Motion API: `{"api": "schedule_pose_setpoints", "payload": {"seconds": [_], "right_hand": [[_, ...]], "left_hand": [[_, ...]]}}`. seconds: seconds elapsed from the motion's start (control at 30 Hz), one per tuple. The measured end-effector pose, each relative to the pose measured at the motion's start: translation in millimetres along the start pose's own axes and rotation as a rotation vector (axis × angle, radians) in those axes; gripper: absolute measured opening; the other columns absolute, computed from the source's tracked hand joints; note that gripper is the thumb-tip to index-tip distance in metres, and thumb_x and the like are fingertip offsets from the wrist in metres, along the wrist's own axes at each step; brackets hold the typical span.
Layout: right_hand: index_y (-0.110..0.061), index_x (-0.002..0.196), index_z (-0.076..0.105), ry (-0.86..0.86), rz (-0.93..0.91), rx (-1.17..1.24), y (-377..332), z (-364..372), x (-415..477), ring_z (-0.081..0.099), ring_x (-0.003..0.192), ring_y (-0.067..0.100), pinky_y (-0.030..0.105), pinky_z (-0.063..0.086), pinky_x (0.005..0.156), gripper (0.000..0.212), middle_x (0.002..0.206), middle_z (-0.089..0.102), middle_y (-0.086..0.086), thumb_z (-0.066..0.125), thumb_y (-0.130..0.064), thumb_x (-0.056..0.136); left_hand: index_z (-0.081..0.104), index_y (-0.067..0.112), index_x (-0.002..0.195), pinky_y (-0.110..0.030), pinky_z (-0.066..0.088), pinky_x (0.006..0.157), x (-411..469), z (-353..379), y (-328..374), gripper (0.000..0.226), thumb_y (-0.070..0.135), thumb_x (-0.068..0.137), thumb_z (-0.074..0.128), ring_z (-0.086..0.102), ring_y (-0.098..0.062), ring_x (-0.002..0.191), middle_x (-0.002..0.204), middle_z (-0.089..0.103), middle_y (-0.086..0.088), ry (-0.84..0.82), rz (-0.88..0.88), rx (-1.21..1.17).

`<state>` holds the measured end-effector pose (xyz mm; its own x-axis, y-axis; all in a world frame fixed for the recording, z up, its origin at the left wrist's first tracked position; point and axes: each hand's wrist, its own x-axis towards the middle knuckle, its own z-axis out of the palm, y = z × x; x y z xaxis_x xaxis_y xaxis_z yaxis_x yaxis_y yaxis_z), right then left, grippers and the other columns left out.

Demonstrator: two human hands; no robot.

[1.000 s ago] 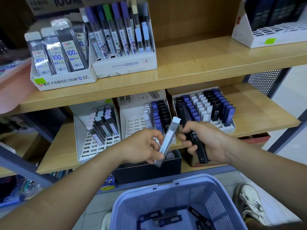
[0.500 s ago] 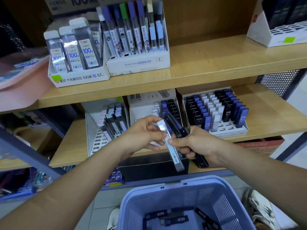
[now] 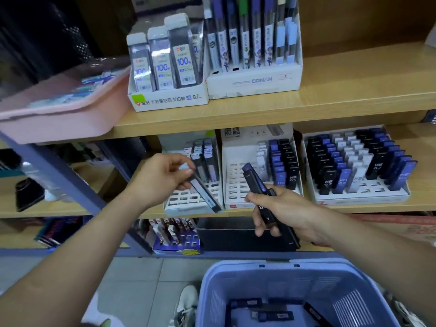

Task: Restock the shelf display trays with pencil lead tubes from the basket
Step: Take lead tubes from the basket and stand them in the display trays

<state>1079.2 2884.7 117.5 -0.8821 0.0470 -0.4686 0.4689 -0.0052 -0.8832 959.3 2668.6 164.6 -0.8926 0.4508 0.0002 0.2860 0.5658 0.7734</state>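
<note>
My left hand (image 3: pixel 162 177) pinches a grey lead tube with a white cap (image 3: pixel 205 194), tilted over the front slots of the left white display tray (image 3: pixel 188 204) on the lower shelf. My right hand (image 3: pixel 278 208) grips a bundle of dark blue and black lead tubes (image 3: pixel 259 190) in front of the middle tray (image 3: pixel 238 185). The right tray (image 3: pixel 361 197) holds several rows of black, blue and white tubes. The blue plastic basket (image 3: pixel 295 274) sits low in front, with several dark tubes (image 3: pixel 271 313) on its bottom.
The upper shelf carries a box of 100-count lead cases (image 3: pixel 165 67) and a CONAN box of pencils (image 3: pixel 254 55). A pink tray (image 3: pixel 59 109) juts out at left. A blue metal upright (image 3: pixel 59 175) crosses the left. My shoes (image 3: pixel 186 303) stand on the tiled floor.
My left hand has drawn the grey tube away from my right hand, leftward to the left tray. The camera view has shifted left, and the right hand keeps its bundle.
</note>
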Motion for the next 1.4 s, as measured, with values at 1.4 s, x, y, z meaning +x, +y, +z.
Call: {"api": "schedule_pose_setpoints", "payload": {"seconds": [1.4], "right_hand": [[-0.013, 0.104, 0.061, 0.0, 0.008, 0.12, 1, -4, 0, 0.059, 0.055, 0.016, 0.018, 0.025, 0.037, 0.031, 0.067, 0.062, 0.005, 0.055, -0.042, 0.096]], "left_hand": [[0.076, 0.009, 0.097, -0.04, 0.051, 0.083, 51, 26, -32, 0.022, -0.002, 0.086, 0.061, 0.056, -0.04, 0.098, 0.101, 0.073, -0.01, 0.335, 0.39, 0.706]]}}
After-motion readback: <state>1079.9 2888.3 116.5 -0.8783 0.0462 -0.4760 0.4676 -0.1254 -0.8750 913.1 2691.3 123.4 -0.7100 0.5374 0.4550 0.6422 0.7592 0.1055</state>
